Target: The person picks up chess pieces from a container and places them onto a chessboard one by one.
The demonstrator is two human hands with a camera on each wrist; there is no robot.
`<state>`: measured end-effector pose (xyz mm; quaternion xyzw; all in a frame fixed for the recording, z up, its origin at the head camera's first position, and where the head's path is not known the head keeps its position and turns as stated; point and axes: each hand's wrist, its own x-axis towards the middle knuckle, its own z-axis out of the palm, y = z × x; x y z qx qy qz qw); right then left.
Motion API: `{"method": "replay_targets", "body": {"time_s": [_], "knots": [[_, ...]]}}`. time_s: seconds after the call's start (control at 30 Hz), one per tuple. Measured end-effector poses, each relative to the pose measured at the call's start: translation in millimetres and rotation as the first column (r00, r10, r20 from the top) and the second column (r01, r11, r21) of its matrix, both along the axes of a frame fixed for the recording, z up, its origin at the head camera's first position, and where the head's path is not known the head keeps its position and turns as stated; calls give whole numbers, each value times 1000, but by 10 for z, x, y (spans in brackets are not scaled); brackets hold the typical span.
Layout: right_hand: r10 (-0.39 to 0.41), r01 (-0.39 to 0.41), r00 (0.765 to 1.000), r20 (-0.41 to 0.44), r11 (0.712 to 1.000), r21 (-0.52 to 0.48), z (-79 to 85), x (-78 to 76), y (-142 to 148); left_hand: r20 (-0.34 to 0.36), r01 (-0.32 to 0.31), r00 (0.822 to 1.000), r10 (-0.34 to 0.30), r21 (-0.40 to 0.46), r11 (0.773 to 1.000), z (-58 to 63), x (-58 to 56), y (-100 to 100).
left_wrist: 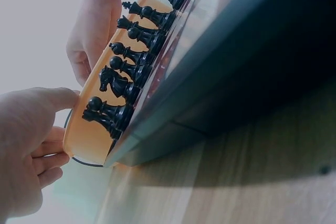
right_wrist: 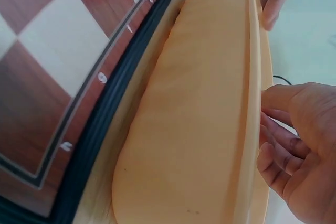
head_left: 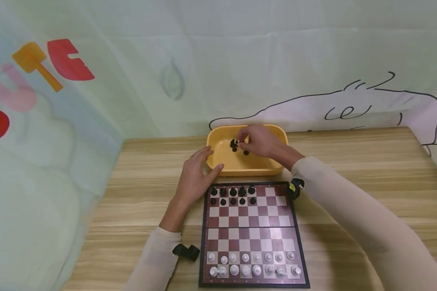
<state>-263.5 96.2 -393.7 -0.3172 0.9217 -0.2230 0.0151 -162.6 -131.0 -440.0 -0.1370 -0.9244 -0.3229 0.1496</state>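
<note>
My left hand [head_left: 196, 173] holds the near left corner of a yellow plastic bin [head_left: 247, 173], thumb on the near rim and fingers along the left side. In the left wrist view the fingers curl against the bin's outside wall. My right hand [head_left: 260, 140] reaches over the bin, thumb and index finger bent beside a small cluster of black chess pieces [head_left: 234, 143]. From the right wrist view the rim hides those fingertips, so I cannot tell whether a piece is between them. Another black piece [head_left: 246, 152] lies on the bin floor below the hand.
Just in front of the bin a chessboard [head_left: 255, 233] lies on the wooden table [head_left: 145, 194]. Two partial rows of black pieces [head_left: 233, 192] fill its far left part. White pieces [head_left: 245, 270] stand in two rows along the near edge. A printed cloth [head_left: 189, 81] hangs behind.
</note>
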Motion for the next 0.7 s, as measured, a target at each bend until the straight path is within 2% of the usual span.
{"method": "replay_targets", "body": {"time_s": [0.27, 0.5, 0.7], "knots": [[-19, 19, 1000, 25, 1000, 12, 33, -68, -67, -15, 9, 1000, -9, -2, 1000, 18, 17, -18], [26, -27, 1000, 13, 995, 100, -26, -99, -138, -16, 5, 1000, -5, -5, 1000, 31, 24, -12], [74, -71, 997, -16, 988, 134, -55, -97, -179, -36, 10, 999, -10, 1, 1000, 15, 18, -15]]}}
